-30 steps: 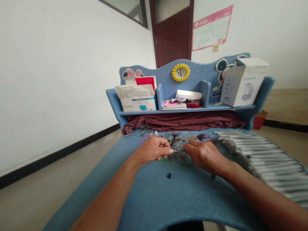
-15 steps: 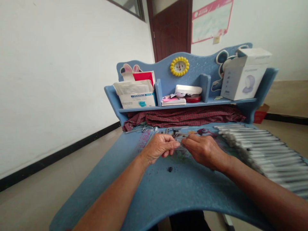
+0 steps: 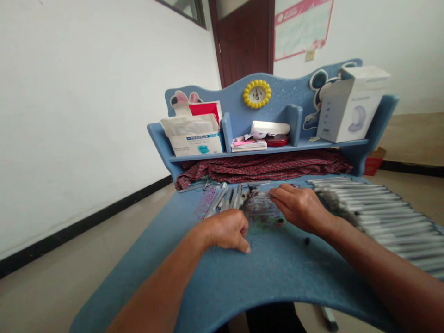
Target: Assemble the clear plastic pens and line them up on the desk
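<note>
My left hand is low over the blue desk, its thumb and fingers pinched together at the surface. Whatever lies between those fingertips is hidden. Farther back and to the right, my right hand is closed, fingertips pressed together; a faint, blurred, pale bit shows at their tips, too unclear to name. Slim grey-white pen-like sticks lie behind my left hand. A small black piece rests below my right hand, and another dark piece sits nearer its fingers.
Many whitish tubes lie in a row at the right. A checked cloth is bunched under the shelf. On the shelf stand a mask box, a red round tin and a white carton.
My left hand has moved down and nearer, over the spot where a small black piece lay; that piece is now out of sight. My right hand has shifted slightly up and right, uncovering dark pieces.
</note>
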